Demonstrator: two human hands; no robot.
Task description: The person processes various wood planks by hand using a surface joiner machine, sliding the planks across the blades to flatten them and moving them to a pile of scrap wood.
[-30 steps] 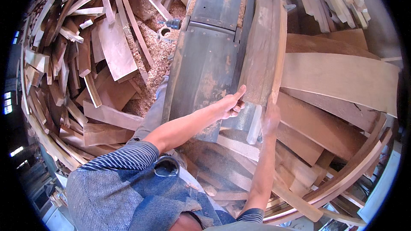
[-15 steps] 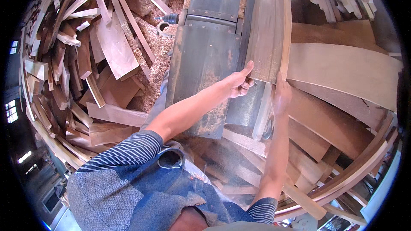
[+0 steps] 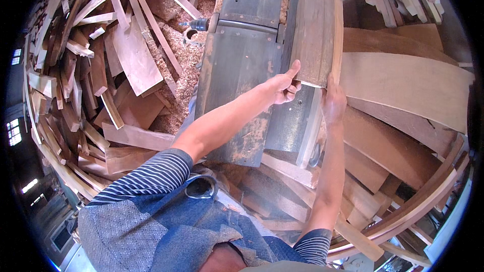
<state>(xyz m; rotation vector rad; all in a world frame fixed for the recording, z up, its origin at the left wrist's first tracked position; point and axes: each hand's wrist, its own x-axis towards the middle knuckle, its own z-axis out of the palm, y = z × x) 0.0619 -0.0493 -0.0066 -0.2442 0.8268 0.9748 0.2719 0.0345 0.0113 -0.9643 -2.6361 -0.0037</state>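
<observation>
A long wooden board (image 3: 313, 30) lies lengthwise on the right part of a grey metal woodworking machine, its near end toward me. My left hand (image 3: 286, 86) is at the near left corner, thumb pointing forward along the board and the other fingers curled at its end. At the near right corner my right hand (image 3: 333, 102) grips the board's end, fingers stretched forward along the side. A paler wooden strip (image 3: 337, 30) runs along the board's right side. Left of the board is the flat metal machine table (image 3: 239, 70), crossed by a dark slot with a roller-like bar (image 3: 248, 26).
Offcuts and planks (image 3: 133, 55) are heaped on the left among wood shavings (image 3: 189, 65). Wide planks (image 3: 403, 83) are stacked close on the right. A chuck-like spindle (image 3: 200, 23) sticks out from the machine's left side. A curved wooden rim (image 3: 418, 216) bends round the lower right.
Both hands have moved forward, away from me, along with the board's near end. More of the metal surface behind the board now shows. The dust near my right forearm has thinned.
</observation>
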